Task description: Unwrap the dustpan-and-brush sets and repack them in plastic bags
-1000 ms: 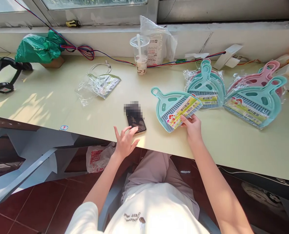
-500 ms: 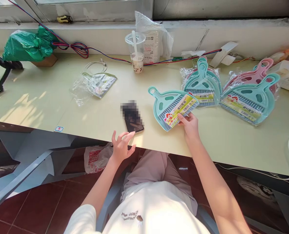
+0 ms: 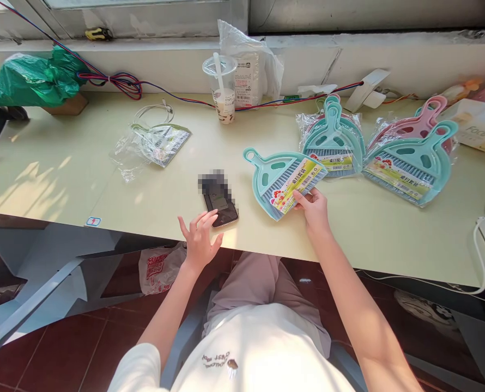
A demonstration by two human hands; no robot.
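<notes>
My right hand (image 3: 315,211) pinches the lower edge of a teal dustpan and brush set (image 3: 268,177), which has a yellow-green label facing up. Over the lower part of a black phone (image 3: 223,213) lies my left hand (image 3: 200,238), fingers spread, a fingertip on its screen. The phone's screen is lit and partly blurred out. Behind and right of the held set, a wrapped teal set (image 3: 333,139) rests on the table. Further right lies another wrapped teal set (image 3: 420,160), with a pink one (image 3: 404,122) behind it.
On the pale table (image 3: 144,204) a plastic drink cup (image 3: 225,98) with a straw stands near the wall. A label card with clear wrap (image 3: 167,144) lies left. Red and blue cables (image 3: 120,84) run along the back. At right are a tissue box (image 3: 473,125) and a white cord (image 3: 477,272).
The phone screen has lit up. My left hand has moved slightly up onto the phone. The whole view has shifted a little; my right hand keeps its hold on the dustpan set.
</notes>
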